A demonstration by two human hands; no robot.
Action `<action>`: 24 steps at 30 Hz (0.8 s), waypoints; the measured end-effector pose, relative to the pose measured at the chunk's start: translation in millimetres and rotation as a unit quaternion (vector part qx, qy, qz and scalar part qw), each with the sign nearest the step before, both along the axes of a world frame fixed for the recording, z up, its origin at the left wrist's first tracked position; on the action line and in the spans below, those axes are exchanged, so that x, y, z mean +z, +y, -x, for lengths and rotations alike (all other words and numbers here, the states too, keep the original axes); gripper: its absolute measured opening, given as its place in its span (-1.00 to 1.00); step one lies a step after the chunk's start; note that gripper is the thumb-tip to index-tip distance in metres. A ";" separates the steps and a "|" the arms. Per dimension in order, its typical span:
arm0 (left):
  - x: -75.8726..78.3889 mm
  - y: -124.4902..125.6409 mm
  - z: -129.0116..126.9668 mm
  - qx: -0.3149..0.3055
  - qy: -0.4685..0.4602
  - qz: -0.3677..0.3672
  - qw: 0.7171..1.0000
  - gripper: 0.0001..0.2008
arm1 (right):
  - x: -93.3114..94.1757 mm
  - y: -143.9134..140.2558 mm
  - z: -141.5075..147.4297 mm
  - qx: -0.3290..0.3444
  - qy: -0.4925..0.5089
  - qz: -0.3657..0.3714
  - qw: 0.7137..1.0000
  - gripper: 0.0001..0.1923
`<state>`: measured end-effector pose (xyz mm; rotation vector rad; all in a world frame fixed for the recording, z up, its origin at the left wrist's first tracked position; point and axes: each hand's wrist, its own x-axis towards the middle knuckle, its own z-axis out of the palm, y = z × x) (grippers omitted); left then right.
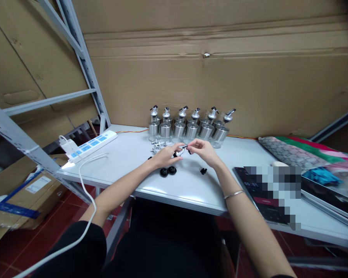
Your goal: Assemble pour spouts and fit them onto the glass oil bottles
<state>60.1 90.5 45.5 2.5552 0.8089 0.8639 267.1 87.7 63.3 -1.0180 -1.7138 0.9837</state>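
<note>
Both hands meet mid-table: left hand (pixel 165 155) pinches a metal pourer spout (pixel 179 153) w/ fingertips, right hand (pixel 202 151) nips its small black cap (pixel 188 149) at 3 o'clock (raised off the table (pixel 127 162), prob. for close fitting), finished oil bottles (pixel 188 127) lined at 12, loose black stoppers (pixel 168 171) at 6.

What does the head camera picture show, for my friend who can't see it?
Two bare hands, the left hand and right hand, hold a small metal spout between them over a white table. Behind them stands a row of glass bottles, with black caps nearby and a power strip to the left.
</note>
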 end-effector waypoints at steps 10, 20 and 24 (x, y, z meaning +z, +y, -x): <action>-3.1 2.9 0.2 0.004 0.001 -0.027 1.000 -0.35 | 3.9 -5.5 7.3 0.001 0.038 0.032 0.999 -0.60; -6.5 5.3 0.9 -0.015 -0.008 -0.041 0.999 -0.43 | 3.0 -4.0 6.4 0.008 0.065 0.055 0.996 -0.58; -6.3 5.0 0.4 -0.014 -0.014 -0.043 0.999 -0.48 | 2.8 -3.9 6.0 0.007 0.072 0.054 0.996 -0.58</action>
